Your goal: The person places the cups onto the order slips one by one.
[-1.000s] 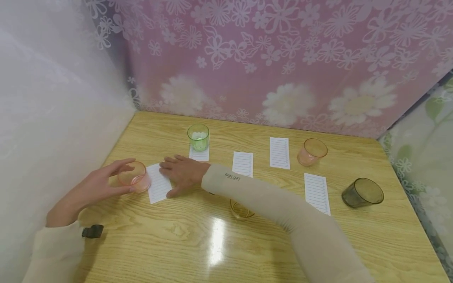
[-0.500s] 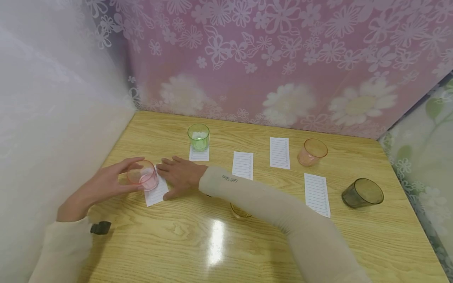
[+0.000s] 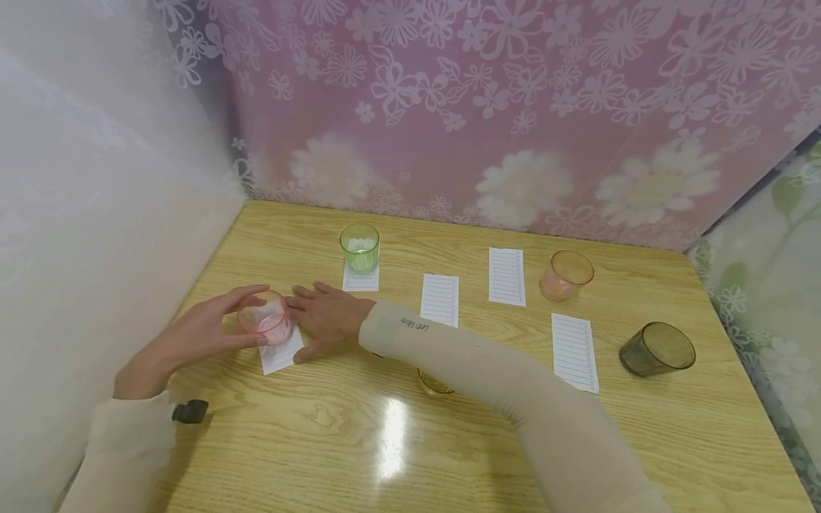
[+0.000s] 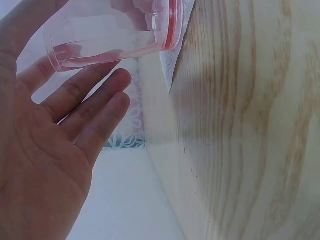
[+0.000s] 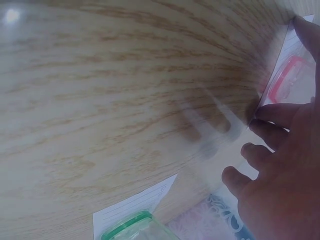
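Note:
A clear pink cup [image 3: 276, 322] stands upright on a lined white paper slip [image 3: 280, 358] at the left of the wooden table. My left hand [image 3: 192, 329] holds the cup from its left side, thumb and fingers around it; in the left wrist view the cup [image 4: 105, 32] sits between the thumb and the curved fingers. My right hand [image 3: 328, 315] reaches across to the same slip, fingers spread, with fingertips at its right edge beside the cup. In the right wrist view the thumb and index fingertip of the right hand [image 5: 285, 150] touch the slip's edge.
A green cup [image 3: 360, 249] stands on a slip farther back. More lined slips [image 3: 507, 276] lie to the right, near an orange-pink cup [image 3: 566, 276] and a dark grey cup [image 3: 656, 349]. My right forearm partly covers an amber cup [image 3: 435, 381]. Walls with floral cloth [image 3: 449, 107] border the table.
My left hand has moved the pink cup rightward, from beside the slip onto it. My right hand has shifted slightly left, its fingers staying at the slip.

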Motion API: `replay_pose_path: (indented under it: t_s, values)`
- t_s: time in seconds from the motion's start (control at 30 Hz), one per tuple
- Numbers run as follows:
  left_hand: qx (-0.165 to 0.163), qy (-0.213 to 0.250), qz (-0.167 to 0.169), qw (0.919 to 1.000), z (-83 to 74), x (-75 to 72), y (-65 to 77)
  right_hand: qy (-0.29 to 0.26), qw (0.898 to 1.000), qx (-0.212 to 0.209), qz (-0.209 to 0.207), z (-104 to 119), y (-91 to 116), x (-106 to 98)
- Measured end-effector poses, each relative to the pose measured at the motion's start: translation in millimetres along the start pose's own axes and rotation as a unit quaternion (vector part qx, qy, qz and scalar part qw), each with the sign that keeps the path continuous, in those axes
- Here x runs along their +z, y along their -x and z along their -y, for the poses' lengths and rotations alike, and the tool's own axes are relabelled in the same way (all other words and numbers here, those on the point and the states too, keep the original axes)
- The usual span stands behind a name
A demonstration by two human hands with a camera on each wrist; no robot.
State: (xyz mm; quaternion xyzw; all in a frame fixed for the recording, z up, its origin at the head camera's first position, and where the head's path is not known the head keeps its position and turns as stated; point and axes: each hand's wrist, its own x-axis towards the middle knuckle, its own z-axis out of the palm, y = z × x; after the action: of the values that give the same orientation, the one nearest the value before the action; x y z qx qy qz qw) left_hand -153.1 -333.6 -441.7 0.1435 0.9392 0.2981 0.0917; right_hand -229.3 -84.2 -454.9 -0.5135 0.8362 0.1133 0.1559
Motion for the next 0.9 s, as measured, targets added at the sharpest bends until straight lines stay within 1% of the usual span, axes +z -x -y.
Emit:
replay_pose_path:
  t_s: [0.23, 0.43, 0.6, 0.7, 0.9]
  values:
    - [-0.004, 0.005, 0.001, 1.0, 1.2, 1.7, 0.4, 0.005, 1.0, 0.002, -0.005, 0.2, 2.4, 0.3]
    - [0.004, 0.007, -0.005, 1.0, 2.6, 2.8, -0.4, 0.004, 1.0, 0.005, -0.008, -2.7, 6.1, -2.0]
    - [0.018, 0.024, -0.028, 0.9991, 1.5, 1.7, -1.3, -0.004, 1.0, 0.001, -0.009, -8.2, 13.1, -6.3]
    - [0.019, 0.028, -0.045, 0.9984, -1.2, -1.1, -0.7, -0.009, 1.0, -0.003, -0.008, -13.2, 18.5, -10.1]
    - [0.014, 0.016, -0.047, 0.9987, -9.1, -5.0, -1.3, -0.035, 0.999, -0.017, -0.015, -25.3, 34.9, -19.3]
